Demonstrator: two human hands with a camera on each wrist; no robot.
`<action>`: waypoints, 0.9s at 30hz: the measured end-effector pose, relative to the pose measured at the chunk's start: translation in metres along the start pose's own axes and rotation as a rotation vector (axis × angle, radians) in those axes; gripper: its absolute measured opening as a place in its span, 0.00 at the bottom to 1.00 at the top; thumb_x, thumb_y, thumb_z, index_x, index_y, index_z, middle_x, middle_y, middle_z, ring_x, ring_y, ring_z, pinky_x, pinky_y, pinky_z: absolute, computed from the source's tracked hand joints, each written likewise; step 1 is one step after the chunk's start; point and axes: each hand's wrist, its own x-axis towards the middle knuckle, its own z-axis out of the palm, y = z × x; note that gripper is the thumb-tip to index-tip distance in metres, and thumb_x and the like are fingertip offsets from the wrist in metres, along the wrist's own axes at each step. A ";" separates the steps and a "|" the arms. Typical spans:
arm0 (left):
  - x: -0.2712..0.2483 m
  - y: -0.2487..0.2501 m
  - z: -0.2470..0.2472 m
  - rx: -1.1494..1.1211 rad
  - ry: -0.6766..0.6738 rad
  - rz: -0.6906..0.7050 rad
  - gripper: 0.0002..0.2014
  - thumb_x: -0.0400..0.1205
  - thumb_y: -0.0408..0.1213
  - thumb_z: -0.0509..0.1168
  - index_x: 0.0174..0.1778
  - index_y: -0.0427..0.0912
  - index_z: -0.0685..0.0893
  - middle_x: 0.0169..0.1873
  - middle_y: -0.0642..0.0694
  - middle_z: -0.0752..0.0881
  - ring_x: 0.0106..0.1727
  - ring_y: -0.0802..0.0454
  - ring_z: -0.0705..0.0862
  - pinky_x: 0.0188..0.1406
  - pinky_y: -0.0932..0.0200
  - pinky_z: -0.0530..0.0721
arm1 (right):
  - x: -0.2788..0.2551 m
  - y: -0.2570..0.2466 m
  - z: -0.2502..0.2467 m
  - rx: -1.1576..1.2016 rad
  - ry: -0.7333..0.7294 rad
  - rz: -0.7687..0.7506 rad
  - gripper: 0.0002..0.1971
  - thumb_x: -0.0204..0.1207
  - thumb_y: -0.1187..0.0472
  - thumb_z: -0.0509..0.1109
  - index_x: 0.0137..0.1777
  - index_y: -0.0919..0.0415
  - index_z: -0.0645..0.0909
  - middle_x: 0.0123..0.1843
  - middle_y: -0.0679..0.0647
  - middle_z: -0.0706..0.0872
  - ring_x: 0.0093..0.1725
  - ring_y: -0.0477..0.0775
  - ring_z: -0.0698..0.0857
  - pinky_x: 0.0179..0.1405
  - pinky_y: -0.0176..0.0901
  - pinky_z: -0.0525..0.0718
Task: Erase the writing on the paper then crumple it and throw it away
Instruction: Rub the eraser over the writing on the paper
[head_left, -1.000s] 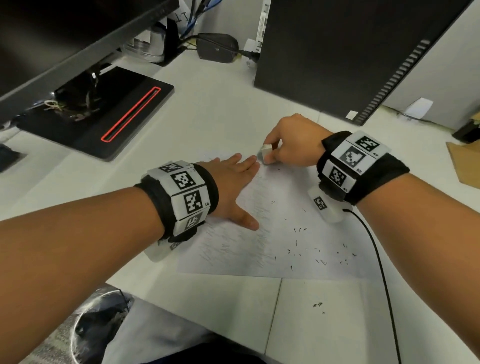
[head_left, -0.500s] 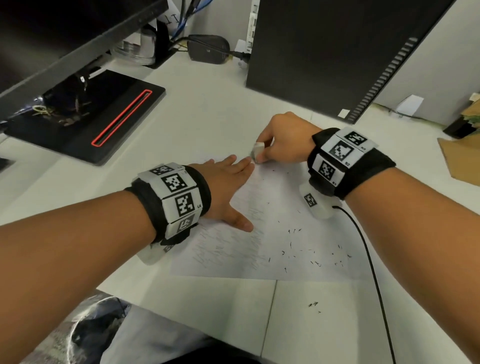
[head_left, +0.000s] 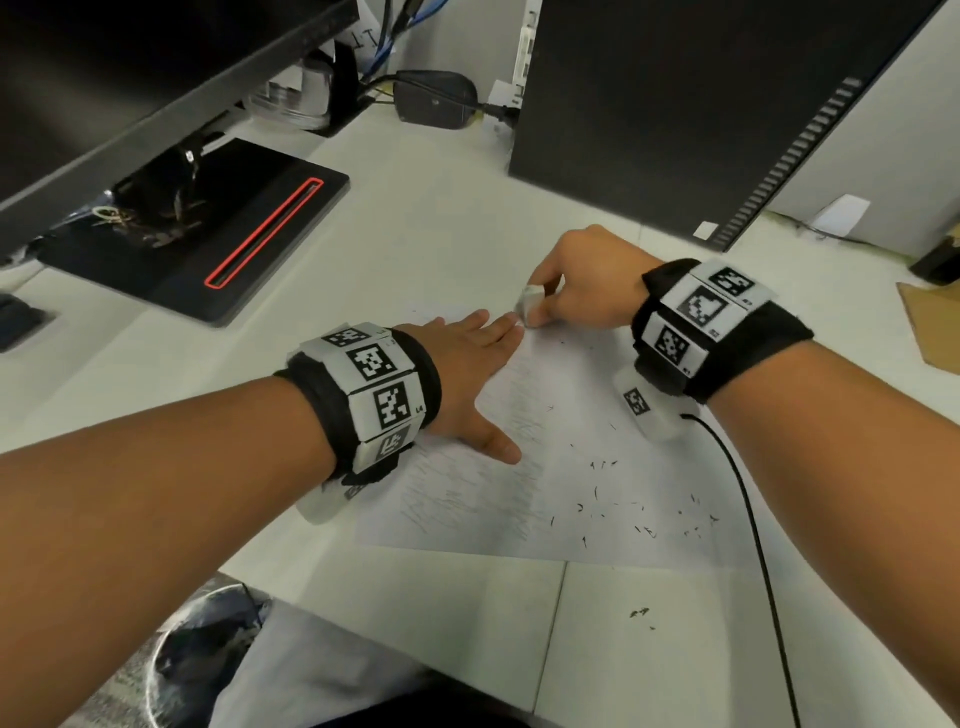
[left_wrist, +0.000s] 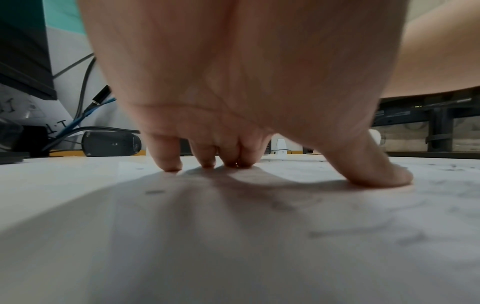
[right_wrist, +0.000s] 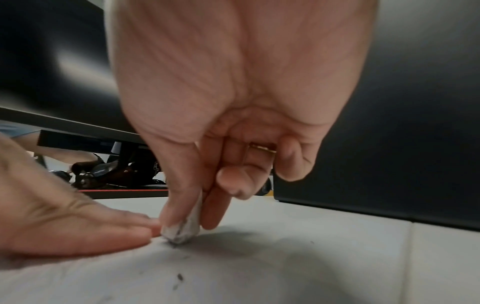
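Note:
A white sheet of paper (head_left: 571, 478) with faint pencil lines lies flat on the white desk (head_left: 415, 249). My left hand (head_left: 467, 374) presses it down with straight, spread fingers (left_wrist: 168, 162), thumb out to the right. My right hand (head_left: 571, 296) pinches a small white eraser (head_left: 531, 305) between thumb and fingers and holds its smudged tip (right_wrist: 179, 232) on the paper's far edge, right beside my left fingertips. Dark eraser crumbs (head_left: 623, 514) are scattered over the right half of the sheet.
A black monitor base with a red line (head_left: 208, 234) sits at the left under a monitor (head_left: 130, 78). A black computer tower (head_left: 675, 104) stands behind the paper. A black cable (head_left: 753, 545) runs from my right wrist. A bin with a bag (head_left: 197, 660) sits below the desk edge.
The eraser in my right hand has shifted slightly along the paper's far edge, close to my left fingertips. My left hand keeps pressing in the same place.

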 end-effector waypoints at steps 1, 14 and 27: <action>0.000 0.000 0.000 -0.001 0.001 -0.001 0.64 0.66 0.80 0.59 0.84 0.48 0.31 0.84 0.54 0.32 0.85 0.53 0.34 0.85 0.43 0.45 | -0.001 -0.002 0.001 -0.022 -0.001 -0.008 0.08 0.77 0.51 0.78 0.49 0.53 0.94 0.44 0.50 0.94 0.47 0.53 0.91 0.52 0.54 0.91; 0.001 0.002 -0.001 0.005 0.005 -0.005 0.64 0.66 0.79 0.60 0.85 0.47 0.32 0.84 0.53 0.32 0.85 0.52 0.35 0.84 0.41 0.46 | -0.023 -0.006 0.004 -0.036 -0.061 -0.025 0.06 0.76 0.51 0.79 0.50 0.49 0.94 0.44 0.48 0.94 0.46 0.50 0.89 0.52 0.51 0.90; 0.001 0.004 0.001 0.000 0.028 -0.032 0.63 0.66 0.78 0.61 0.85 0.48 0.33 0.84 0.55 0.32 0.85 0.53 0.36 0.83 0.43 0.45 | -0.082 -0.020 0.025 -0.023 -0.320 -0.177 0.06 0.80 0.51 0.75 0.54 0.44 0.92 0.43 0.36 0.91 0.38 0.35 0.86 0.37 0.25 0.75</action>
